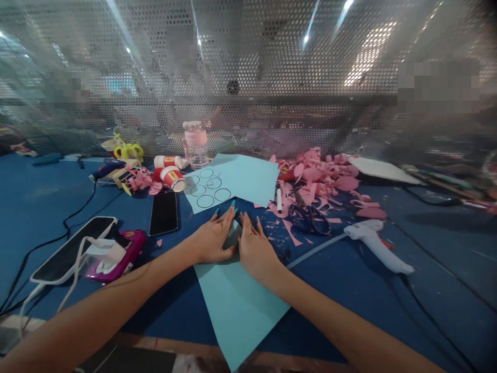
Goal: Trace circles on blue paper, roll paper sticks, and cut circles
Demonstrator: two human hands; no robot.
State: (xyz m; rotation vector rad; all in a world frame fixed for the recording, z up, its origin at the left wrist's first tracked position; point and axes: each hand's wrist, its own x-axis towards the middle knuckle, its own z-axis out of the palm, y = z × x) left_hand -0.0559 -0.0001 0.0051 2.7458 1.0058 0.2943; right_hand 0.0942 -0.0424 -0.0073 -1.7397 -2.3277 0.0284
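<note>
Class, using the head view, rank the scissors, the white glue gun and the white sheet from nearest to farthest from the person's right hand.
1. The scissors: just right of the right hand, among the pink scraps.
2. The white glue gun: farther right, on the blue table.
3. The white sheet: far right, at the back.

Open tabletop right of glue gun; scissors, pink scraps, phone near the sheet.

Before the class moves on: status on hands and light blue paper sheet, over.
Left hand, right hand open, flat on far end of light blue paper sheet. Black scissors, white glue gun to the right, clear of it.
</note>
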